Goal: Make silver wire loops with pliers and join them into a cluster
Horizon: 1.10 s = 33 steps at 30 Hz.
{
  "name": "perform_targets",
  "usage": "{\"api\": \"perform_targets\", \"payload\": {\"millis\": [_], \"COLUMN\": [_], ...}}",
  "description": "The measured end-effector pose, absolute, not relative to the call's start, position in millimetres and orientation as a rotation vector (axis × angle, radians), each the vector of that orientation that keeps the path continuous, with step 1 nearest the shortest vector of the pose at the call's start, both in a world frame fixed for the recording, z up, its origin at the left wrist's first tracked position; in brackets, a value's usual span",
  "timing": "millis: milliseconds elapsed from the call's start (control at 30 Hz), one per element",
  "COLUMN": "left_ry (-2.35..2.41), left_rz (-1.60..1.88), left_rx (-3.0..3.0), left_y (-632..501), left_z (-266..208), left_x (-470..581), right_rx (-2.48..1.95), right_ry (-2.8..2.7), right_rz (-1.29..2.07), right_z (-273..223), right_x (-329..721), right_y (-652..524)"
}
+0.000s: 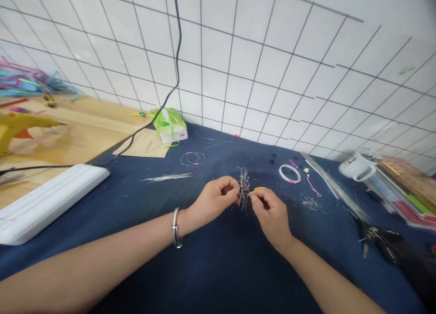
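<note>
A spiky cluster of thin silvery wire (244, 190) stands between my two hands, over the dark blue cloth (218, 259). From the left, my left hand (218, 195) pinches the cluster's edge between thumb and fingers. My right hand (271, 211) is closed on its other side, thumb against forefinger. A narrow yellow and black piece (260, 188) shows at the right fingertips; its kind is too small to make out. Where the fingertips meet the wire is partly hidden.
Straight wires (168, 177) and wire rings (192, 158) lie left. To the right are a white roll (289, 173), wire scraps (311, 204), a long wire bundle (337, 186) and a mug (359, 165). A white power strip (51, 200) and yellow glue gun (20, 127) are far left.
</note>
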State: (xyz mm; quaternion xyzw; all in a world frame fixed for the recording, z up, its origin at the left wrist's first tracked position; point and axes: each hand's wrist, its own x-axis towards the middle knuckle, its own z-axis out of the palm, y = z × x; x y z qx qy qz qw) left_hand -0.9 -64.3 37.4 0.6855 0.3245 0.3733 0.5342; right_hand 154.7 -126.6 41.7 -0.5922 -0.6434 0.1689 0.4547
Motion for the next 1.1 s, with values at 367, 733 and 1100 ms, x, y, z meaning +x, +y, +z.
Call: {"api": "perform_targets", "payload": {"millis": [367, 733, 1100], "left_ry": [0.777, 0.694, 0.900], "left_rz": [0.831, 0.857, 0.952], "left_rx": [1.950, 2.154, 2.138], "left_y": [-69, -68, -76], "left_z": [41, 41, 40], "left_x": [-2, -3, 1], "right_rx": [-1.256, -1.549, -1.535], "right_ry": [-1.865, -1.789, -1.459], "right_rz": [0.051, 0.353, 0.581], "right_z": [37, 41, 45], "right_x": [159, 153, 152], "right_y": [-125, -128, -129]}}
